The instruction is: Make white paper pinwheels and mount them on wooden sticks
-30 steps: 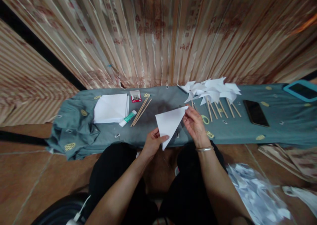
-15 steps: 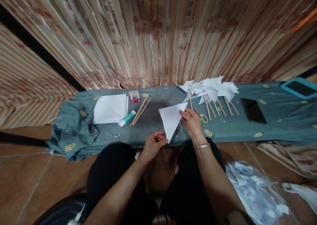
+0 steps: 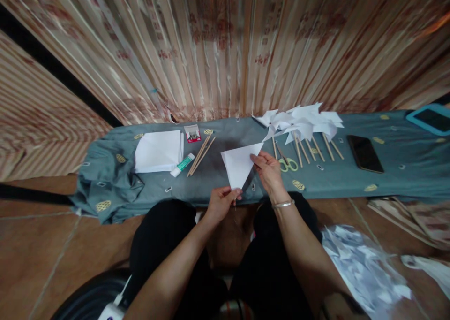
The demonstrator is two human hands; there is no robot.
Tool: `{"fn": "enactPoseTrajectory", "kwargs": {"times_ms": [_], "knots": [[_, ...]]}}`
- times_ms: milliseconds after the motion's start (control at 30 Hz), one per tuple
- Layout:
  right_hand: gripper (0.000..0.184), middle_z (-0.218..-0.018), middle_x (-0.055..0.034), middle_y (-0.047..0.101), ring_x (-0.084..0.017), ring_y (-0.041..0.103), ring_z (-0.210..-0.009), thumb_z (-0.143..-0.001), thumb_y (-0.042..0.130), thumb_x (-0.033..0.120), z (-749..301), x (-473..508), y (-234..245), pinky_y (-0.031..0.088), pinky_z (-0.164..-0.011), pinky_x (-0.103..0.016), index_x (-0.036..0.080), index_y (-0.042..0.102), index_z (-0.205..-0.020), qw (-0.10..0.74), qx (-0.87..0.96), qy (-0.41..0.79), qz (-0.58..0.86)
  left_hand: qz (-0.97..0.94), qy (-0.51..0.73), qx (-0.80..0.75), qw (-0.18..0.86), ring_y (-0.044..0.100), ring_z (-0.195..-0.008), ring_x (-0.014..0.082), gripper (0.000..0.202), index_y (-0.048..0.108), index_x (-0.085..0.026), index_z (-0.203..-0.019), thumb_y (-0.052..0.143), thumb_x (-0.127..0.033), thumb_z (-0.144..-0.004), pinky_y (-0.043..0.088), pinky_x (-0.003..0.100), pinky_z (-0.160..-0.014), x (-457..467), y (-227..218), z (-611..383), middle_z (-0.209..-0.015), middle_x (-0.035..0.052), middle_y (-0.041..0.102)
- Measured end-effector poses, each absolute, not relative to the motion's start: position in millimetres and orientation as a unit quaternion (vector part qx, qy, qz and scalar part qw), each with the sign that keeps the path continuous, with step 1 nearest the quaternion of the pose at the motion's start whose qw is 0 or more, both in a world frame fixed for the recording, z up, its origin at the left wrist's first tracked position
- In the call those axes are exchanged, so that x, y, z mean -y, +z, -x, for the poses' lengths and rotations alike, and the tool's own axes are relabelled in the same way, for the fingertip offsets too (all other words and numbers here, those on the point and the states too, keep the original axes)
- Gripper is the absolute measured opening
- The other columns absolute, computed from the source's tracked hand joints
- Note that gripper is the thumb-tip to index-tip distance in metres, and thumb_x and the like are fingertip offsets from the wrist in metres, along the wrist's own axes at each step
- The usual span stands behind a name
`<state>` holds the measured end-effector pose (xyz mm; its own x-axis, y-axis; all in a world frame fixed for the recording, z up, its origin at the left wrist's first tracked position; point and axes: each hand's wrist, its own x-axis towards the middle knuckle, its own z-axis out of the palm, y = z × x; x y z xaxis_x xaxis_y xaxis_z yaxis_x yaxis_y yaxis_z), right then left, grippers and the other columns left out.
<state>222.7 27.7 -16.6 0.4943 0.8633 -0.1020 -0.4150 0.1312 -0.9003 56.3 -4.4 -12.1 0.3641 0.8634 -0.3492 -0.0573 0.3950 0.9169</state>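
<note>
A white paper folded into a triangle (image 3: pixel 239 163) is held over the grey-green cloth (image 3: pixel 218 184). My left hand (image 3: pixel 221 201) pinches its lower tip. My right hand (image 3: pixel 269 171), with a bangle on the wrist, grips its right edge with fingers closed. Green-handled scissors (image 3: pixel 287 163) lie just right of my right hand. Behind them sits a cluster of white paper pinwheels on wooden sticks (image 3: pixel 302 125).
A stack of white paper (image 3: pixel 158 151), a glue tube (image 3: pixel 182 164), loose wooden sticks (image 3: pixel 201 156) and a small pin box (image 3: pixel 192 133) lie at left. A black phone (image 3: pixel 364 153) and a blue-cased tablet (image 3: pixel 429 119) lie at right. Paper scraps in plastic (image 3: pixel 362 268) cover the floor.
The folded triangle has come down and turned a little; my left hand shifted from its lower edge to pinching its bottom tip, and my right hand slid down along the right edge.
</note>
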Motion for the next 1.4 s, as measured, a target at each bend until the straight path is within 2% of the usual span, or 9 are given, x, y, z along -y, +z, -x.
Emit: {"fn": "enactPoseTrajectory", "kwargs": {"times_ms": [267,500,600,700,800,1000,1167,1267,1400], "knots": [[0.036,-0.064,0.005,0.07,-0.009,0.06,-0.057,-0.051,0.087,0.032,-229.4,-32.8,-22.1,0.049,-0.059,-0.023,0.021,0.068,-0.079,0.726,0.224,0.417,0.499,-0.443,0.313,-0.444,0.713,0.04,-0.041,0.0063,0.033,0.07,-0.014,-0.059,0.076,-0.046,-0.055,0.028,0.023,-0.045,4.7,-10.3,-59.5,-0.05,0.0002,0.061],[0.031,-0.069,0.005,0.071,-0.01,0.062,-0.061,-0.053,0.087,0.031,-246.7,-36.4,-19.5,0.053,-0.066,-0.025,0.021,0.068,-0.077,0.747,0.229,0.396,0.482,-0.463,0.279,-0.442,0.716,0.044,-0.043,0.0078,0.028,0.068,-0.014,-0.058,0.077,-0.041,-0.06,0.034,0.023,-0.048,18.7,-14.1,-50.6,-0.05,0.0002,0.061],[0.031,-0.073,0.002,0.073,-0.012,0.065,-0.067,-0.054,0.086,0.03,-244.9,-33.6,-15.3,0.055,-0.071,-0.027,0.02,0.07,-0.079,0.724,0.242,0.442,0.472,-0.406,0.343,-0.441,0.724,0.058,-0.058,0.0118,0.035,0.073,-0.014,-0.079,0.08,-0.043,-0.061,0.043,0.024,-0.058,14.0,-12.1,-44.2,-0.072,0.0048,0.071],[0.032,-0.075,-0.0001,0.074,-0.015,0.067,-0.072,-0.056,0.085,0.031,-232.3,-28.9,-12.4,0.056,-0.075,-0.028,0.02,0.071,-0.083,0.692,0.254,0.493,0.462,-0.322,0.397,-0.383,0.769,0.067,-0.085,0.0194,0.061,0.066,-0.019,-0.111,0.079,-0.053,-0.062,0.05,0.029,-0.074,5.3,-5.5,-41.3,-0.104,0.0091,0.072],[0.034,-0.078,-0.0002,0.075,-0.016,0.068,-0.076,-0.055,0.086,0.032,-219.5,-25.4,-9.7,0.056,-0.078,-0.029,0.02,0.072,-0.084,0.677,0.256,0.528,0.444,-0.275,0.372,-0.323,0.826,0.068,-0.094,0.0249,0.073,0.06,-0.021,-0.12,0.077,-0.06,-0.061,0.053,0.034,-0.077,1.4,-0.2,-42.4,-0.107,0.01,0.071],[0.033,-0.079,0.0003,0.075,-0.016,0.068,-0.076,-0.056,0.086,0.032,-211.5,-22.9,-6.2,0.055,-0.075,-0.027,0.021,0.072,-0.084,0.658,0.258,0.562,0.43,-0.249,0.344,-0.32,0.847,0.071,-0.094,0.0298,0.056,0.065,-0.016,-0.106,0.071,-0.059,-0.071,0.055,0.035,-0.076,2.8,0.6,-49.1,-0.096,0.0119,0.074],[0.034,-0.082,0.0006,0.075,-0.016,0.067,-0.076,-0.057,0.085,0.033,-210.3,-22.9,-6.4,0.054,-0.074,-0.027,0.021,0.072,-0.086,0.651,0.256,0.578,0.42,-0.269,0.376,-0.349,0.815,0.072,-0.086,0.0291,0.055,0.069,-0.011,-0.097,0.075,-0.055,-0.066,0.056,0.035,-0.073,3.2,0.3,-53.4,-0.084,0.0126,0.075],[0.035,-0.084,-0.0003,0.075,-0.018,0.067,-0.082,-0.059,0.085,0.034,-209.9,-23.4,-7.2,0.053,-0.077,-0.029,0.022,0.071,-0.088,0.642,0.261,0.588,0.417,-0.28,0.388,-0.384,0.79,0.071,-0.075,0.0249,0.053,0.072,-0.01,-0.089,0.082,-0.051,-0.057,0.055,0.032,-0.069,3.9,-0.8,-54.4,-0.077,0.0107,0.075],[0.044,-0.088,-0.0033,0.075,-0.024,0.066,-0.098,-0.064,0.077,0.056,-210.2,-21.9,-4.6,0.052,-0.085,-0.037,0.023,0.069,-0.092,0.627,0.266,0.612,0.403,-0.314,0.423,-0.447,0.723,0.066,-0.065,0.0173,0.042,0.073,-0.011,-0.08,0.086,-0.037,-0.05,0.052,0.028,-0.066,1.3,-7.4,-51.8,-0.074,0.007,0.074]]}}
